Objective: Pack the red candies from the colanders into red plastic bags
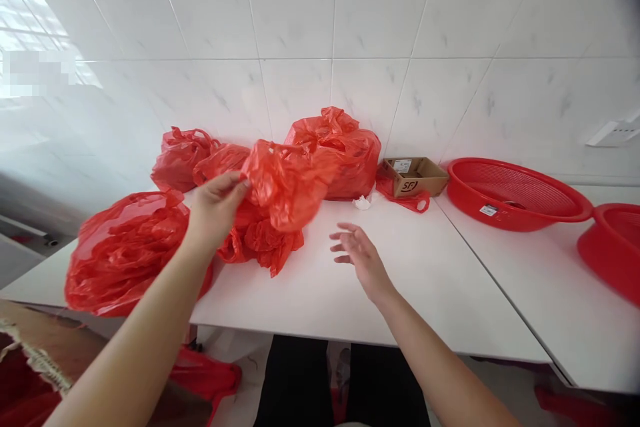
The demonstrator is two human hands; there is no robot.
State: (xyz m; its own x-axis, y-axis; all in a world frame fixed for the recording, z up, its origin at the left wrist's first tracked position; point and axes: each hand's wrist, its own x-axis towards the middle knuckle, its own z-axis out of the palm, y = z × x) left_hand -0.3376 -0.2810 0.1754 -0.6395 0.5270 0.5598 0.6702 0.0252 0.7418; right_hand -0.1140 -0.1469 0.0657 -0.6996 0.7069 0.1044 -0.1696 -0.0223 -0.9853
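Observation:
My left hand (217, 203) pinches a red plastic bag (293, 183) by its edge and holds it up above the table. The bag hangs loose and crumpled, its free end out to the right. Beneath it lie more crumpled red bags (265, 240) on the white table. Over the middle of the table is my right hand (357, 253), its fingers apart with nothing in them, a little to the right of the held bag. A large bundle of red bags (130, 247) sits left of my left hand, partly behind my forearm.
Along the tiled wall stand a full red bag (345, 153), smaller red bags (180, 157) and a small cardboard box (417, 177). Two red plastic baskets are at the right, the nearer-to-centre basket (520, 213) bearing a label. White crumpled paper (362, 203) lies mid-table. A red stool (213, 377) stands below.

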